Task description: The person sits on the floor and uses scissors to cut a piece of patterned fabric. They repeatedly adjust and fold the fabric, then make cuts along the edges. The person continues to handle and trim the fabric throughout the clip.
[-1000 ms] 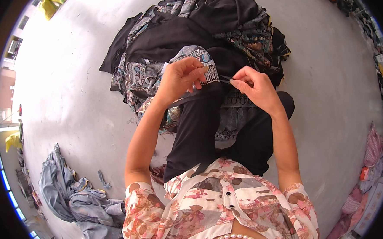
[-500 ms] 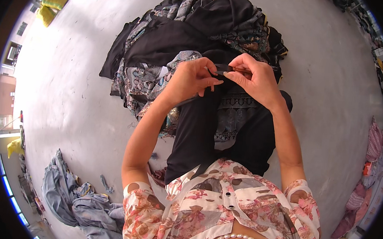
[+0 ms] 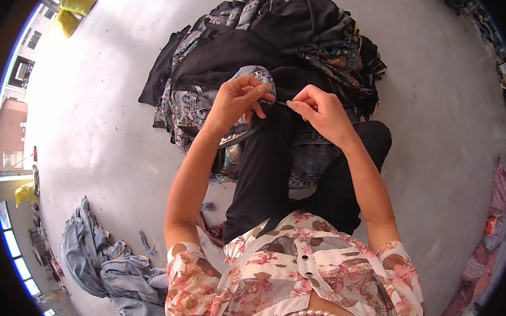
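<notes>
My left hand (image 3: 236,103) is closed, its thumb and fingers pinching the edge of a patterned grey-and-black fabric (image 3: 257,73) above my left knee. Just to its right, my right hand (image 3: 321,113) is closed in a pinch on a slim tool (image 3: 282,103). Only a thin bit of the tool shows between the hands, pointing toward the left fingers; the rest is hidden in my grip. Beyond both hands lies a large heap of black and patterned cloth (image 3: 224,56), part of it spreading against my legs.
Grey-blue cloth (image 3: 127,274) lies crumpled on the pale floor (image 3: 110,150) at the lower left, with a small scrap (image 3: 145,243) beside it. A yellow sack (image 3: 75,8) stands at the far left. Pink cloth (image 3: 500,191) lines the right edge.
My hands have moved slightly apart, the left one to the left and the right one a little lower. The brown handle seen in my right hand is now hidden.
</notes>
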A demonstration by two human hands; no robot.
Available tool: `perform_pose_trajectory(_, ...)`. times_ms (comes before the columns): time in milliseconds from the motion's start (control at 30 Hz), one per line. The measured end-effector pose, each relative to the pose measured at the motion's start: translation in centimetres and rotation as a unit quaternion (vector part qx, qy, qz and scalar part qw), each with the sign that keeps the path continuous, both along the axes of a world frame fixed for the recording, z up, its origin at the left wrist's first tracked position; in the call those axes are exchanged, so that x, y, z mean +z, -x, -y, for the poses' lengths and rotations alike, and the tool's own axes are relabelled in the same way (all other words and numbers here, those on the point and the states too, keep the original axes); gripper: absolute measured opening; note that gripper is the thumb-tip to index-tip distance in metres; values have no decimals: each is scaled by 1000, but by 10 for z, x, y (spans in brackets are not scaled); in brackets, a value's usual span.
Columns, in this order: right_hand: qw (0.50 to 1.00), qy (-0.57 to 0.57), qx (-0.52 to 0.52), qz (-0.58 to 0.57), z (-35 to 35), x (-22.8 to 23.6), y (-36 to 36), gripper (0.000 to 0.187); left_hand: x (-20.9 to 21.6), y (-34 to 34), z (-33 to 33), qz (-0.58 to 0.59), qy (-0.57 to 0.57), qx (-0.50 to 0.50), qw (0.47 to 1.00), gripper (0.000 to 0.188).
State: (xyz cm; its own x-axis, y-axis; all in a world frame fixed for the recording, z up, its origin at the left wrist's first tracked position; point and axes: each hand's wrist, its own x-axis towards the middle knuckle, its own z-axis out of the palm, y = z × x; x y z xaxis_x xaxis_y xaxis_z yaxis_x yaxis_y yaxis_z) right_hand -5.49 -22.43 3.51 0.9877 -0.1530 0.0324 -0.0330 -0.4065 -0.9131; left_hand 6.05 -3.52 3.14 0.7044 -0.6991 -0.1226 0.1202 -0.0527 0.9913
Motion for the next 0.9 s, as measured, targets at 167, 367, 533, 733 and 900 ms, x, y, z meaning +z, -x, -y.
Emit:
perform_pose_trajectory(167, 1000, 0, 21, -16, -9, -3, -11, 23, 4, 0, 2, 3, -10, 2, 1000, 20)
perform_pose_trajectory(367, 999, 50, 0, 15, -13, -4, -12, 28, 4, 0, 3, 18, 4, 10, 1000, 18)
perform_pose_trajectory(533, 993, -91, -42, 62, 1, -5, -7, 22, 12, 3, -28, 53, 65, 166, 983, 18)
perform_pose_trajectory(733, 991, -92, -86, 55, 32, -22, 11, 21, -30, 45, -190, -28, 133, 309, 941, 17)
perform_pose_trajectory(900, 993, -10, -48, 108, -10, -7, 11, 29, -137, 116, -290, 170, -574, 211, 773, 31)
